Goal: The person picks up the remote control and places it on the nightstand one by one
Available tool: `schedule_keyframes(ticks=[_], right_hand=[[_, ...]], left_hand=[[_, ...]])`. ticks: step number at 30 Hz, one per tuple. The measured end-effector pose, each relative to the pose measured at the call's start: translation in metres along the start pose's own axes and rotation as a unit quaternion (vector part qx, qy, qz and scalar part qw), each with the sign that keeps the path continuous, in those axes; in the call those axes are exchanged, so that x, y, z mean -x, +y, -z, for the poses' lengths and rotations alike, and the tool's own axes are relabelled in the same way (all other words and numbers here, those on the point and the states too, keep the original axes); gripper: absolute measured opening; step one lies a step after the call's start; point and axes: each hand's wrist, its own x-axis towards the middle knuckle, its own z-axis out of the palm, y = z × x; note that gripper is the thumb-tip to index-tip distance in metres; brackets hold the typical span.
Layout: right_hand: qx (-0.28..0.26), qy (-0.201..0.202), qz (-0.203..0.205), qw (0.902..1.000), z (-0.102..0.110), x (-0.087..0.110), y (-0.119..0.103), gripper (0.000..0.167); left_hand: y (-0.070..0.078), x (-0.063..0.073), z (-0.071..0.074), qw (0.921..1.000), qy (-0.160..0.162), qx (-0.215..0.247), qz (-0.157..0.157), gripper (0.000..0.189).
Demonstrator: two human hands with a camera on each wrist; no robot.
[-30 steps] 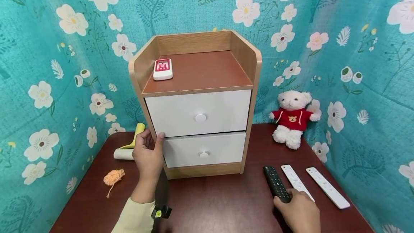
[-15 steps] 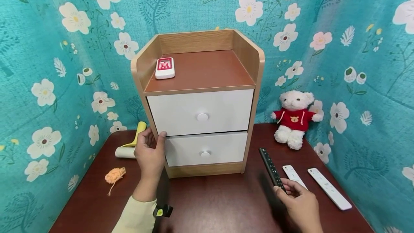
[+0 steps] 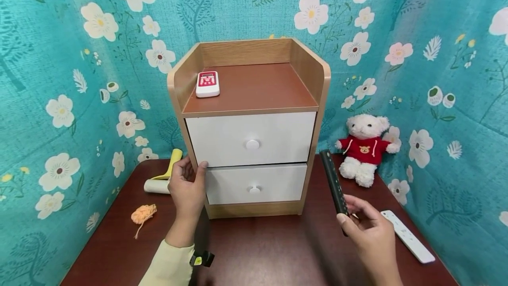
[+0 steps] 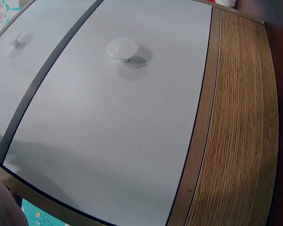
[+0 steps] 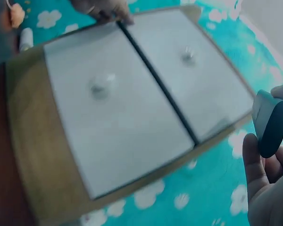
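My right hand pinches a black remote control by its lower end, between thumb and fingers. The remote is tilted up and held off the table, right of the cabinet; in the right wrist view its dark end faces the camera. My left hand grips the left side edge of a small wooden cabinet, thumb on the front and fingers round the side. Both its white drawers, the upper and the lower, are closed.
A red and white calculator-like device lies on the cabinet top. A white remote lies at right, before a white teddy bear in red. Left are a yellow-handled lint roller and orange yarn. Floral cloth surrounds the table.
My right hand has lifted the black remote off the table and tilted its far end up. The nearer white remote is now hidden behind that hand. My left hand keeps its grip on the cabinet.
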Motion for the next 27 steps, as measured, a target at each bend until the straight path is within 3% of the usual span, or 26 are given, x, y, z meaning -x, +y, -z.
schedule_keyframes(ticks=[5,9,14,18,22,27], right_hand=[[0.004,0.005,0.070,0.9975,-0.025,-0.009,-0.042,0.039],[0.023,-0.001,0.158,0.9872,-0.049,-0.020,-0.079,0.038],[0.050,-0.017,0.208,0.9766,-0.081,-0.046,-0.132,0.036],[0.096,-0.047,0.209,0.9720,-0.116,-0.080,-0.176,0.041],[0.177,-0.090,0.170,0.9654,-0.144,-0.109,-0.208,0.047],[0.290,-0.131,0.138,0.9379,-0.179,-0.139,-0.239,0.040]], left_hand=[[0.000,0.001,0.002,1.0000,0.001,-0.005,-0.002,0.048],[-0.002,0.001,0.003,0.9999,0.002,-0.011,-0.003,0.047],[-0.004,0.001,0.004,0.9999,-0.002,-0.016,0.000,0.049],[-0.004,0.002,0.005,0.9998,-0.007,-0.013,0.009,0.049],[-0.004,0.002,0.005,0.9999,-0.008,-0.006,0.009,0.049],[-0.001,-0.001,0.002,1.0000,-0.007,0.003,0.000,0.049]])
